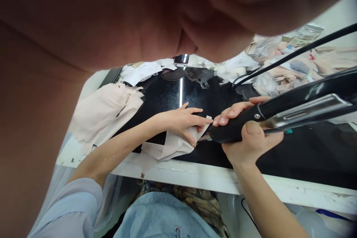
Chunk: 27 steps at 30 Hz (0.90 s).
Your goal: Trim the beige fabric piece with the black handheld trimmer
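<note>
My left hand rests over a pale beige piece of cloth near the table's front edge. Its thumb and a curled finger take the cloth's right end, while other fingers stretch out. A small white strip shows by the index fingertip. My right hand grips a large black-handled tool with a shiny metal lever along its side. The tool's thin metal tip points left and meets or nearly meets the cloth. Its exact kind is unclear, and its far end runs out of view at right.
A stack of beige cloth pieces lies left on the black tabletop. White papers, a phone and plastic bags with fabric lie at the back. A black cable crosses at right. Blurred skin covers the top and left.
</note>
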Tool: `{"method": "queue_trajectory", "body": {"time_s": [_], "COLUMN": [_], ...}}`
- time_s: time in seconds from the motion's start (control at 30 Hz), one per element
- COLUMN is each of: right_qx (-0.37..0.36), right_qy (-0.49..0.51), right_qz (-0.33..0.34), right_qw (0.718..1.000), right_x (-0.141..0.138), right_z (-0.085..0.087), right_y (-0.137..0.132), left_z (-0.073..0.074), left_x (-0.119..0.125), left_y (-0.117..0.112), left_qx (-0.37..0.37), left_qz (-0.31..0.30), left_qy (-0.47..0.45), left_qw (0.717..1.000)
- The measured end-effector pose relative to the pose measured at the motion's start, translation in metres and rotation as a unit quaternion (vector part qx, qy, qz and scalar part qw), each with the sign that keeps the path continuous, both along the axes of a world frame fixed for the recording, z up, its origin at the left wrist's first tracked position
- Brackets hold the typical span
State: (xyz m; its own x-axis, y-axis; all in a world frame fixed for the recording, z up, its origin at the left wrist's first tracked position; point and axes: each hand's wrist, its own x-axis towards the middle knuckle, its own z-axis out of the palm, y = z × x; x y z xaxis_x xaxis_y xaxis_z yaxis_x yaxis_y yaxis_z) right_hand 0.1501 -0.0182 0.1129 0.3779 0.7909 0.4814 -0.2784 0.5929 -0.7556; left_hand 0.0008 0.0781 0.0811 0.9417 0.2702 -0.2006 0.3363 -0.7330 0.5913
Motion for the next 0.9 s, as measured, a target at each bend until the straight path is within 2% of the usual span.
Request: {"method": "queue_trajectory", "body": {"time_s": [0.3,0.63,0.9], "right_qx": [0.055,0.042,0.031], "right_qy": [0.004,-0.011,-0.028], "right_qz": [0.036,0.061,0.021], "right_qw": [0.998,0.997,0.999], "right_x": [-0.002,-0.003,-0.009], "right_z": [-0.014,-0.027,-0.033], "right_y": [-0.001,-0.001,0.002], "left_z": [0.0,-0.009,-0.014], "left_x": [-0.004,-0.011,-0.022], "left_y": [0.0,0.002,0.0], "left_qx": [0.012,0.037,0.03], "left_qz": [0.005,0.0,0.015], "left_qy": [0.003,-0.036,-0.061], "left_qw": [1.0,0.999,0.998]}}
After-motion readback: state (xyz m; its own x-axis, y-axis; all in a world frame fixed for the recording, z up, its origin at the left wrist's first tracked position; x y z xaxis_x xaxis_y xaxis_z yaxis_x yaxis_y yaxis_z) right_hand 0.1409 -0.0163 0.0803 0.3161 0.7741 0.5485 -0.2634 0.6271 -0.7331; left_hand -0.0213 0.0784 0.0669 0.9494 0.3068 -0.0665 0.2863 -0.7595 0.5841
